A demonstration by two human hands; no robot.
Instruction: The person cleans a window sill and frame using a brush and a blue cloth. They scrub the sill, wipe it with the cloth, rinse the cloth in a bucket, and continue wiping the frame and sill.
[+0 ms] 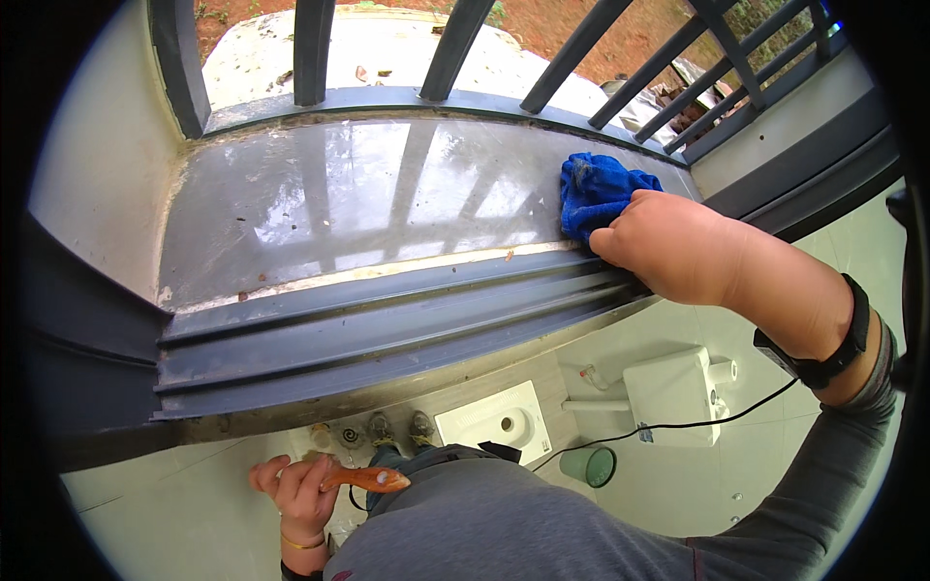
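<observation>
My right hand (668, 243) grips a bunched blue cloth (599, 192) and presses it on the right end of the grey stone window sill (290, 196). Small crumbs of debris are scattered over the shiny sill, which reflects the bars. Down by my waist, my left hand (298, 486) holds a paintbrush by its orange-brown wooden handle (367, 478). The fingers mostly hide the brush's bristle end. Between me and the sill runs the dark grey metal window track (363, 327), with dirt in its grooves.
Dark metal bars (458, 47) stand along the sill's outer edge. Below are a squat toilet (501, 421), a white cistern (668, 396) on the wall and a green bin (588, 466). A black cable (654, 427) runs from my right wrist towards my waist.
</observation>
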